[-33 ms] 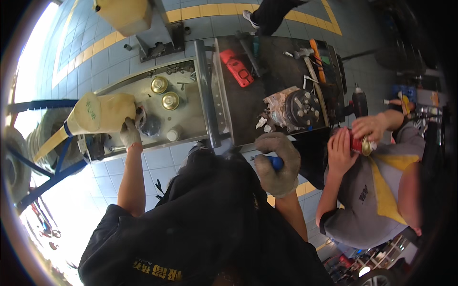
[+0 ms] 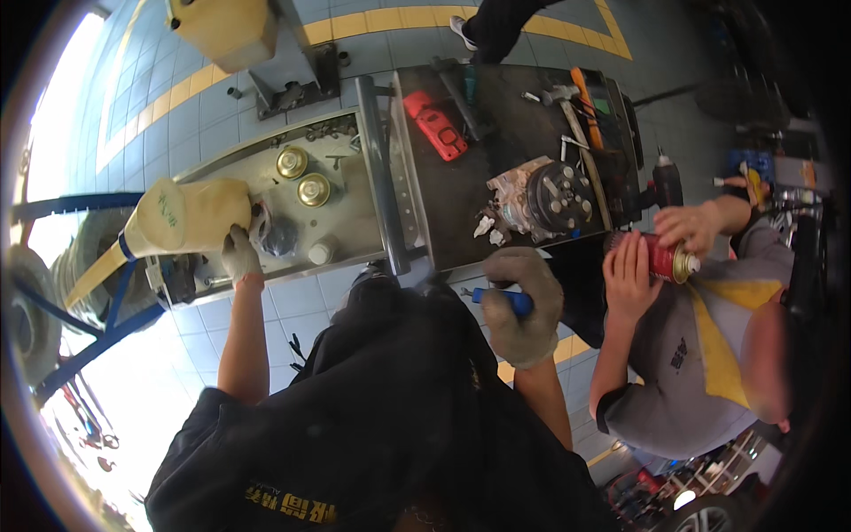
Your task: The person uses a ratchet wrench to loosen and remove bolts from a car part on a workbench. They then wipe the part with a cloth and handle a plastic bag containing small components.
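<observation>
My left hand [image 2: 239, 255], in a grey work glove, has its fingers closed at the near edge of a yellowish plastic jug [image 2: 208, 202] with a long spout. The jug lies tilted across the left end of a metal tray [image 2: 350, 199]; a dark crumpled thing [image 2: 280, 237] is beside it. My right hand [image 2: 530, 310], also gloved, is wrapped round a short tool with a blue handle [image 2: 507, 301], its thin metal tip pointing left. This hand is in front of the near edge of a dark bench top, below a greasy pulley-fronted compressor [image 2: 514, 197].
Two gold-topped cans [image 2: 313, 190] and a white cap [image 2: 321, 252] stand in the tray. On the bench are a red tool [image 2: 434, 126], a hammer [image 2: 576, 124] and white scraps [image 2: 483, 226]. At right, a co-worker holds a red spray can [image 2: 660, 259]. A blue rack with tyres stands left.
More of the blue handle shows left of my right hand, which has shifted slightly right. The co-worker's hands and spray can have turned a little. My left hand stays at the jug.
</observation>
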The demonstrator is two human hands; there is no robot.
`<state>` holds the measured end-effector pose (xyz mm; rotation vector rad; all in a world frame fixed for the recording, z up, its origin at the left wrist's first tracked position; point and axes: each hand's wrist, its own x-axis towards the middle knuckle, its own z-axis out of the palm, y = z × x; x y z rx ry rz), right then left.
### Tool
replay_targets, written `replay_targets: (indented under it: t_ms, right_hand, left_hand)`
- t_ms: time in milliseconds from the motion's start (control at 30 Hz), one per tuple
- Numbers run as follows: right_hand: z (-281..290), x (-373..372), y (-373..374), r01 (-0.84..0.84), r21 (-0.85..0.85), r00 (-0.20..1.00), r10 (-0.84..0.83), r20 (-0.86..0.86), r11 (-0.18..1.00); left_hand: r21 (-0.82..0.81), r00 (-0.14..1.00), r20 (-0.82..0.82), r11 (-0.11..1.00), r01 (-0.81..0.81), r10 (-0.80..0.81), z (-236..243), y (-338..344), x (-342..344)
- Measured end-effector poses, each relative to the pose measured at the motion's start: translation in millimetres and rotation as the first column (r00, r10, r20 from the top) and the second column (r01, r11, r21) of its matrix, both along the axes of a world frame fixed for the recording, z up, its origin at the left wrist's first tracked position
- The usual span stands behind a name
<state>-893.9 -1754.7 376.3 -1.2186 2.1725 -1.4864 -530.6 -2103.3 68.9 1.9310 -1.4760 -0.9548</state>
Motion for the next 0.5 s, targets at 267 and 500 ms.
replay_targets:
  t_ms: [267, 500]
  right_hand:
    - [-20.3, 22.2, 109.4, 0.573, 0.174, 0.805, -0.59, 0.065, 0.801]
    - [-35.0, 61.8, 120.8, 0.665, 0.352, 0.695, -0.718, 0.031, 0.659]
  left_hand:
    - [-0.482, 0.93, -0.132, 0.842, 0.241, -0.342, 132.2, 34.4, -53.7]
    - [-0.617, 0.681, -0.168, 0.615, 0.491, -0.712, 195.0, 60.4, -179.7]
